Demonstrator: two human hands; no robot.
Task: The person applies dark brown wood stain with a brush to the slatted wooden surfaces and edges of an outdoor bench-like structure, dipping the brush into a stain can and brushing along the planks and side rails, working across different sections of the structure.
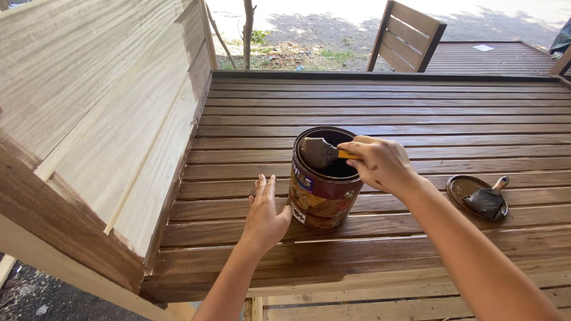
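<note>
Right hand (380, 163): closed around the yellow handle of a paintbrush (318, 151), holding its wet bristles over the open mouth of the can.
Left hand (263, 217): open, fingers straight, palm flat against the can's left side and resting on the slats.
Stain can (321, 187): upright, lid off, near the middle of the counter, closer to its near edge than its far one.
Counter (416, 113): slatted wood, dark and glossy across most of it; the strip along the near edge looks pale and bare.
Lid (461, 187): lies toward the right edge, a second brush (488, 201) resting on it.
Step in hand: loading the brush, by the look of it.
Next move calls for: lifting the bristles clear without drips while the can is kept steady.
</note>
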